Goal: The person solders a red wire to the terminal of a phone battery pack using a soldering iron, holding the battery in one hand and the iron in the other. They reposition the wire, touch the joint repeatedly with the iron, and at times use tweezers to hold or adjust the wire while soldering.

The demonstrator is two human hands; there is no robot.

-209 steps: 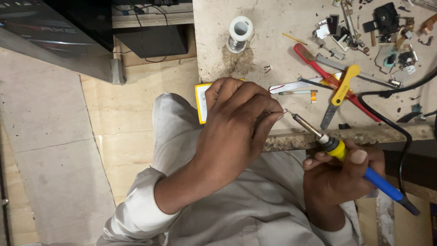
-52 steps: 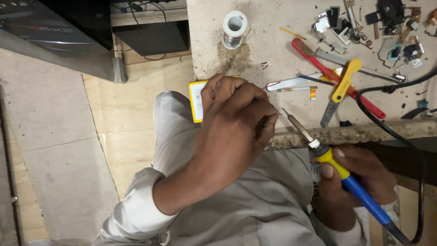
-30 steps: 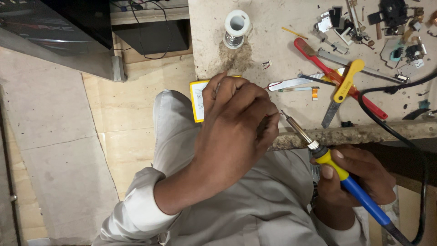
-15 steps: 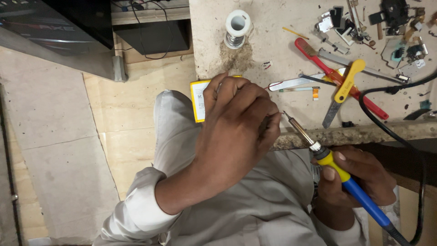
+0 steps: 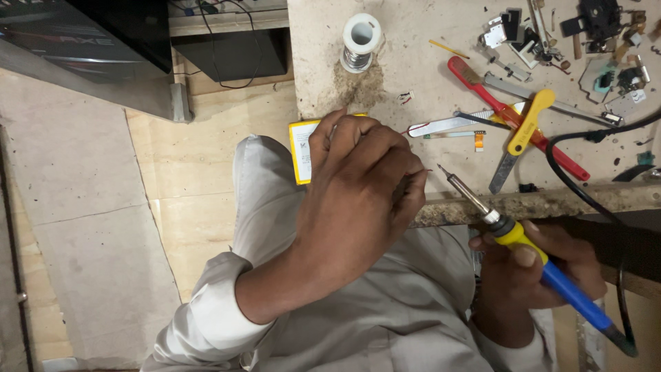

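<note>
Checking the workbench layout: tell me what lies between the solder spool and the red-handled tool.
In the head view, between the solder spool and the red-handled tool lies mostly bare bench top, with one thin yellow stick.

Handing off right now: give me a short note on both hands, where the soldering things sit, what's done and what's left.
Left hand: curled over a yellow-edged flat pack at the bench edge; what the fingers pinch is hidden.
Right hand: grips the soldering iron, tip raised just right of the left fingers, not touching.
Solder spool stands at the back of the bench.
Done: cannot tell of any joint.
Left: probably bringing the tip to the work.
</note>
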